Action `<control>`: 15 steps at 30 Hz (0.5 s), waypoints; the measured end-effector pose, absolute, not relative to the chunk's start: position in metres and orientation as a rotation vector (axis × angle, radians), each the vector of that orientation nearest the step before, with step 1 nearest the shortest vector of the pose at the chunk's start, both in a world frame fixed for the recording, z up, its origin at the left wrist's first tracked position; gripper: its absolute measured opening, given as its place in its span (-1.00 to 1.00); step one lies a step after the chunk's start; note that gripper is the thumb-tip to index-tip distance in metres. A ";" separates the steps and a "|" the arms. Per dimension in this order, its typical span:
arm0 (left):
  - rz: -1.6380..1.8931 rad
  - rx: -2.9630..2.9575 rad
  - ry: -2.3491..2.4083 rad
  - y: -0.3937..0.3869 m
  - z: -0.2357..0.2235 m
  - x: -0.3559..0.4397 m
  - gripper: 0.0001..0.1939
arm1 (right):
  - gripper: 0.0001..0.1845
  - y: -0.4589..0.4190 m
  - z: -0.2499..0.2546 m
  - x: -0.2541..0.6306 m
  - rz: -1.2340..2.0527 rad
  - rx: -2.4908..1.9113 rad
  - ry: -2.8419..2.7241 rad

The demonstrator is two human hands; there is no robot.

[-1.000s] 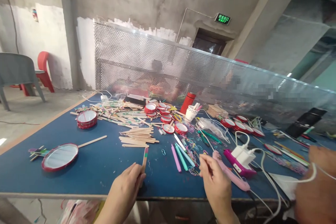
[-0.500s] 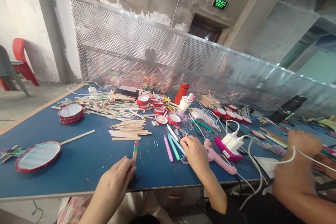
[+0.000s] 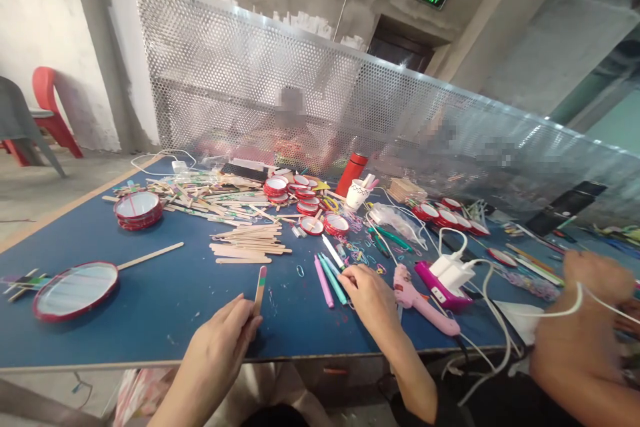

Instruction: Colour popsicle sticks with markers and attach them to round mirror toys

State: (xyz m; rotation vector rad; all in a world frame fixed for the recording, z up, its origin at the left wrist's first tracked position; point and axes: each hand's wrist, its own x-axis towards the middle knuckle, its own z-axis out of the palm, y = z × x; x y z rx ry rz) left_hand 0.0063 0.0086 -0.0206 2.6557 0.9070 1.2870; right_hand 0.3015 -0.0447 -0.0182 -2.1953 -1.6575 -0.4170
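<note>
My left hand (image 3: 227,330) pinches a wooden craft stick (image 3: 260,288) near the table's front edge, its pink and green coloured tip pointing up. My right hand (image 3: 369,297) rests on the table with bent fingers closed on the end of a light blue marker (image 3: 331,264); the fingers partly cover it. Beside it lie a teal marker (image 3: 334,285), a pink marker (image 3: 324,281) and a white-capped marker (image 3: 333,249). A pile of plain craft sticks (image 3: 250,243) lies beyond my left hand.
A pink glue gun (image 3: 425,307) and a purple power strip (image 3: 443,288) with white chargers sit right of my hand. A co-worker's arm (image 3: 585,320) is at the far right. A round red-rimmed piece (image 3: 77,290) on a stick lies left; a paper cup (image 3: 358,193) and red bottle (image 3: 351,175) stand behind.
The view has shifted slightly. My right hand has moved a little towards the left at the markers; my left hand still holds the craft stick in much the same place.
</note>
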 end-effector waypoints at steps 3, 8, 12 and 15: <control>1.290 2.660 0.904 0.009 -0.021 0.006 -0.70 | -0.77 -0.045 -0.018 0.298 -0.412 -2.219 -1.650; 1.269 2.645 0.893 0.010 -0.024 0.004 -0.70 | -0.76 -0.046 -0.018 0.297 -0.408 -2.249 -1.654; 1.230 2.615 0.960 0.010 -0.026 0.005 -0.69 | -0.74 -0.048 -0.017 0.296 -0.394 -2.247 -1.675; 1.136 2.588 1.006 0.007 -0.024 0.006 -0.69 | -0.73 -0.050 -0.021 0.296 -0.372 -2.222 -1.681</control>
